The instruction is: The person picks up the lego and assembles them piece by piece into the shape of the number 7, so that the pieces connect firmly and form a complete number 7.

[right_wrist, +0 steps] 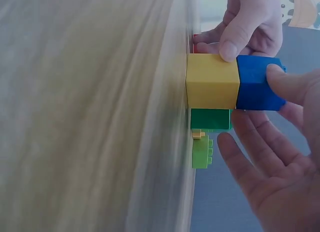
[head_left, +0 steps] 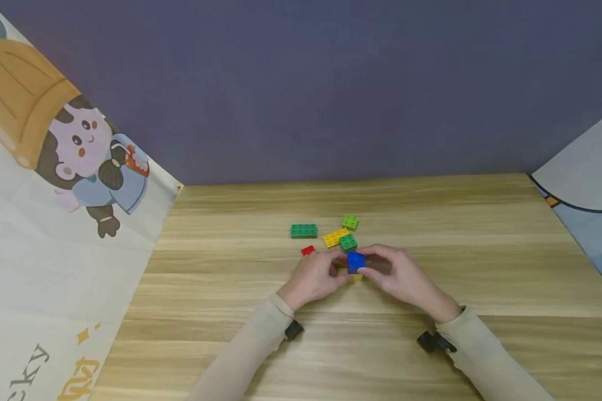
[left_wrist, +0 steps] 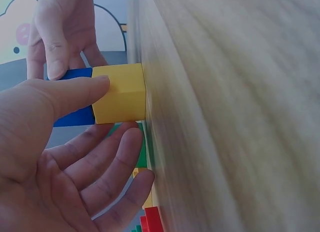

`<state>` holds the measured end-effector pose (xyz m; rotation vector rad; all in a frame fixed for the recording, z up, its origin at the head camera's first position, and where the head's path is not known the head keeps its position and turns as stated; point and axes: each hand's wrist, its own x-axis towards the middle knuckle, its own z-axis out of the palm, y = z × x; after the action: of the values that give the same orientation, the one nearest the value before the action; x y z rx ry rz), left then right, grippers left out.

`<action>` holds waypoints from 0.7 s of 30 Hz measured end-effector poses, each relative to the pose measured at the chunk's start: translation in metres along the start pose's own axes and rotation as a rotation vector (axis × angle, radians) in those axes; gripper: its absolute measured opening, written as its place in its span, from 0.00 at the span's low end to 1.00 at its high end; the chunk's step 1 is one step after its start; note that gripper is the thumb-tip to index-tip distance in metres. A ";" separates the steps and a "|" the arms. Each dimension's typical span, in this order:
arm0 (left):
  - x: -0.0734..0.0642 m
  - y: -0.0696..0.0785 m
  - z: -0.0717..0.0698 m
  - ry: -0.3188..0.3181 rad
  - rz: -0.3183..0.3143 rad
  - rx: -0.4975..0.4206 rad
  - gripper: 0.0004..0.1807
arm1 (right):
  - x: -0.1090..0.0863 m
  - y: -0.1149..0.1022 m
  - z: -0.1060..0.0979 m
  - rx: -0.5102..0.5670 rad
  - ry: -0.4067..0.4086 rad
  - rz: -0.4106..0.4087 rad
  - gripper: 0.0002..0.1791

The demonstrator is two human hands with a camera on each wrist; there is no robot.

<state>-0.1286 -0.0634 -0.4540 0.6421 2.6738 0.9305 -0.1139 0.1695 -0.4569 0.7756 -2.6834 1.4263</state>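
Note:
A blue brick [head_left: 356, 262] is stacked on a yellow brick [right_wrist: 212, 81], which stands on the wooden table. My left hand [head_left: 317, 278] pinches the yellow brick, its thumb reaching across the near face in the left wrist view. From the other side my right hand [head_left: 403, 278] holds the blue brick between thumb and fingers. The two bricks sit flush in the right wrist view, with the blue brick's studs facing up. Just behind the stack is a small green brick [head_left: 348, 242]. A red brick [head_left: 308, 250] lies beside my left hand, partly hidden by it.
Beyond the hands lie a long dark green brick [head_left: 303, 231], a long yellow brick [head_left: 333, 238] and a small lime brick [head_left: 350, 222]. The small green brick overlaps the yellow one in the head view. A dark panel [head_left: 351, 100] rises along the table's far edge.

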 end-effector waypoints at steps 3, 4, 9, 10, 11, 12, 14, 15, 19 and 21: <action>0.000 0.001 0.000 -0.005 -0.004 -0.002 0.20 | -0.001 0.005 0.001 -0.067 0.025 -0.072 0.19; 0.001 0.001 0.001 -0.006 -0.005 -0.003 0.20 | -0.001 0.006 0.002 -0.079 0.028 -0.086 0.19; 0.000 0.002 0.000 -0.003 0.006 -0.003 0.21 | -0.001 0.006 0.002 -0.086 0.019 -0.077 0.18; 0.000 0.002 0.000 0.002 0.010 -0.003 0.21 | 0.000 0.005 0.001 -0.091 0.014 -0.072 0.18; -0.001 0.002 -0.001 0.007 0.018 -0.007 0.21 | 0.000 0.004 0.001 -0.096 0.009 -0.069 0.18; -0.001 0.003 -0.001 0.014 0.025 -0.015 0.21 | 0.000 0.003 0.000 -0.099 0.004 -0.070 0.18; -0.002 0.005 -0.003 0.030 0.036 -0.022 0.21 | 0.001 0.001 0.000 -0.105 -0.003 -0.076 0.18; -0.003 0.007 -0.005 0.035 0.040 -0.027 0.21 | 0.002 0.000 -0.001 -0.104 -0.006 -0.078 0.19; -0.003 0.011 -0.009 0.040 0.043 -0.033 0.21 | 0.002 0.000 0.000 -0.092 -0.016 -0.076 0.20; -0.003 0.012 -0.010 0.036 0.044 -0.032 0.21 | 0.002 0.001 0.001 -0.081 -0.020 -0.067 0.20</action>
<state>-0.1258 -0.0619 -0.4387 0.6863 2.6802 1.0031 -0.1155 0.1685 -0.4575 0.8690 -2.6836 1.2935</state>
